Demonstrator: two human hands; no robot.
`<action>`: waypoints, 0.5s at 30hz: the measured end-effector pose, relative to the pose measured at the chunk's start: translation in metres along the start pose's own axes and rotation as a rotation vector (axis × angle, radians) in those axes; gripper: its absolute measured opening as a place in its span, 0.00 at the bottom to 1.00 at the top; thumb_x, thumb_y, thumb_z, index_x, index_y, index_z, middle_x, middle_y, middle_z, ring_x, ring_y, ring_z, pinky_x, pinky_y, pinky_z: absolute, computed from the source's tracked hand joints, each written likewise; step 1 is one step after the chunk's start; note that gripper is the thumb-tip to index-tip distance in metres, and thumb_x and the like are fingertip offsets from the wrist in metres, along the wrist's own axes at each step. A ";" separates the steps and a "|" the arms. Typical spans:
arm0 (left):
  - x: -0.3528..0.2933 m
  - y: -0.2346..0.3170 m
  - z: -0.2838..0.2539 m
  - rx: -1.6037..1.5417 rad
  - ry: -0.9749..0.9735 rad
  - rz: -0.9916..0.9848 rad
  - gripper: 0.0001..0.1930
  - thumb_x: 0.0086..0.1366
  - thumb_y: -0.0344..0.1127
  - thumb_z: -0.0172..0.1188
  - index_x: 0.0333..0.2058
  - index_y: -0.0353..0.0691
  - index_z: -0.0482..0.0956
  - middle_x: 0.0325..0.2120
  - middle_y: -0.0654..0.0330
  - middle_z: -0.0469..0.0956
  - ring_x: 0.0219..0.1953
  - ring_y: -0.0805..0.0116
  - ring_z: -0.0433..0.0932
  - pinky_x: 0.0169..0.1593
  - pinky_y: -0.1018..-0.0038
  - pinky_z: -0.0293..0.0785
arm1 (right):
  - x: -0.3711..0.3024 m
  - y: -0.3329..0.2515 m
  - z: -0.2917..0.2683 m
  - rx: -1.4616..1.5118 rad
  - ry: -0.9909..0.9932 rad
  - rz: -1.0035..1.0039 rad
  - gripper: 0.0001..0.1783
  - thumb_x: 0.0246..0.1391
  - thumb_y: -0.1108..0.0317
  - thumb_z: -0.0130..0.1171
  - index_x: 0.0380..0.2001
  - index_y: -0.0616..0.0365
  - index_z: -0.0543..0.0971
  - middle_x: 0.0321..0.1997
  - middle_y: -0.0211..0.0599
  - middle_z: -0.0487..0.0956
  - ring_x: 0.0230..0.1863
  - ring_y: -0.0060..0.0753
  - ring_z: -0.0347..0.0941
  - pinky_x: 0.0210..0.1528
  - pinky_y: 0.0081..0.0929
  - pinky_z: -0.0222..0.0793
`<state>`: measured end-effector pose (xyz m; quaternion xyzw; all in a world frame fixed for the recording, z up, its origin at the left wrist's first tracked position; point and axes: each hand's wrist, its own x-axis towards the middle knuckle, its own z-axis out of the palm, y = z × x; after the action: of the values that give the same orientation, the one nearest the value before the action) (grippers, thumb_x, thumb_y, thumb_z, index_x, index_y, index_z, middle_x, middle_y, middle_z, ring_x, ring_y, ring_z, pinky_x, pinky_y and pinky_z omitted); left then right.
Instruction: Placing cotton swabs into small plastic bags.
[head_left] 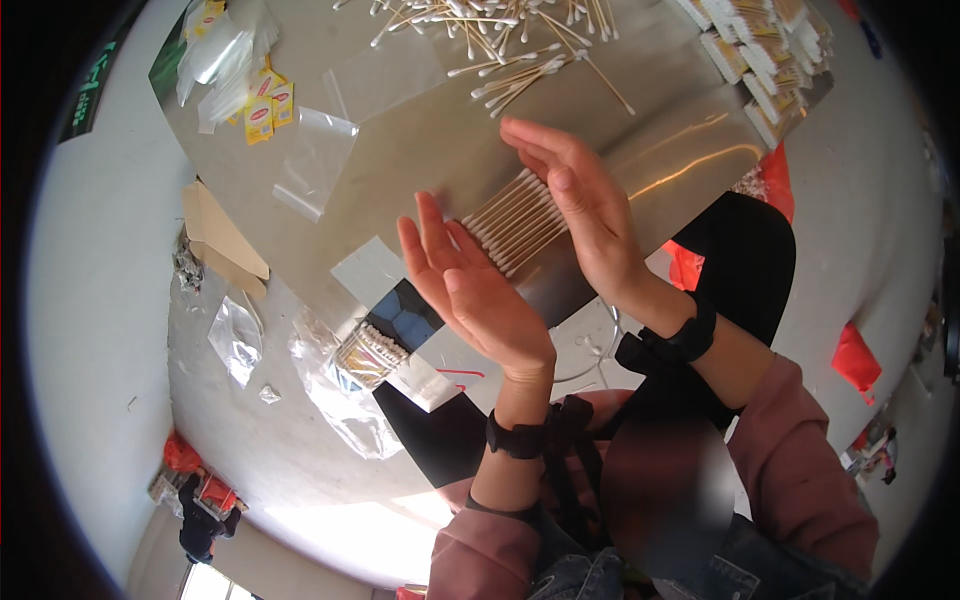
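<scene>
A flat row of cotton swabs (516,222) lies side by side on the metal tabletop (420,130), white tips at both ends. My left hand (475,295) is at the row's left end, fingers stretched out and apart. At the other end my right hand (590,205) stands on edge, its fingers extended and the palm turned toward the swabs. Both hands are open, framing the row; whether the fingers touch the tips I cannot tell. Farther off on the table is a heap of loose cotton swabs (490,25).
Stacked bundles of swabs (760,60) fill the far right corner. Clear plastic bags (318,160) and yellow labels (262,110) lie at the left. Below the table's near edge is a plastic-lined container of swabs (368,352). Another person (205,520) is at the lower left distance.
</scene>
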<state>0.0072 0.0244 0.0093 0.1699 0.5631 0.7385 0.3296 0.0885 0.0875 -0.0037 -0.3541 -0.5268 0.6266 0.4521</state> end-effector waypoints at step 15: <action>-0.008 0.007 -0.019 1.596 -0.630 0.384 0.54 0.65 0.64 0.57 0.71 0.25 0.45 0.73 0.37 0.44 0.76 0.40 0.40 0.74 0.44 0.38 | 0.017 -0.004 -0.058 -0.401 0.016 -0.248 0.16 0.47 0.90 0.46 0.21 0.60 0.78 0.37 0.37 0.81 0.44 0.32 0.76 0.44 0.27 0.71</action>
<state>-0.0003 0.0043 0.0108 0.6372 0.7560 0.0862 0.1226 0.1372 0.1232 -0.0109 -0.3743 -0.6765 0.4466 0.4503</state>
